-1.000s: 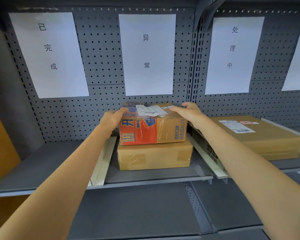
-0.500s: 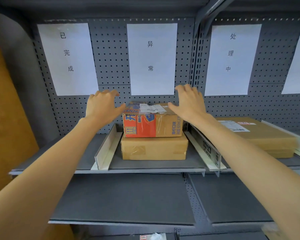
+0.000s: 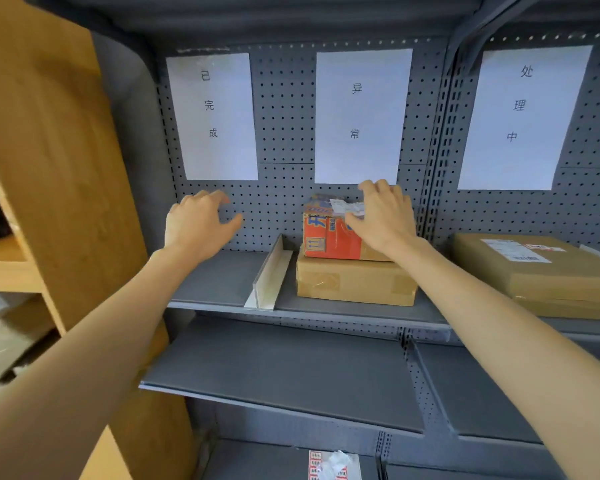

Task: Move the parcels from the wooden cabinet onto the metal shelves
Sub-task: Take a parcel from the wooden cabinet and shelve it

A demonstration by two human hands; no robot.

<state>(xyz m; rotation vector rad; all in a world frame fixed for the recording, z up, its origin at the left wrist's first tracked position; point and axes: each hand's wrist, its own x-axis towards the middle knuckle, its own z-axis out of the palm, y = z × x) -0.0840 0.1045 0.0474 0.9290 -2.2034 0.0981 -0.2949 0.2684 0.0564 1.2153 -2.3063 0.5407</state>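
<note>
An orange-printed parcel (image 3: pixel 326 233) with a white label sits on a plain brown parcel (image 3: pixel 354 284), both on the grey metal shelf (image 3: pixel 219 282) under the middle paper sign. My right hand (image 3: pixel 383 216) hovers in front of the orange parcel's right part with relaxed fingers and holds nothing. My left hand (image 3: pixel 196 221) is raised to the left of the stack, apart from it, fingers loosely spread and empty. The wooden cabinet (image 3: pixel 56 161) stands at the left edge.
A white divider (image 3: pixel 269 277) stands on the shelf left of the stack. A large flat brown parcel (image 3: pixel 534 271) lies in the right bay. Pale boxes (image 3: pixel 4 334) sit low in the cabinet. Lower grey shelves (image 3: pixel 284 372) run below; a labelled packet (image 3: pixel 333 465) lies at the bottom.
Both hands have let go of the orange parcel and drawn back from it. The view has swung left, bringing the wooden cabinet into sight.
</note>
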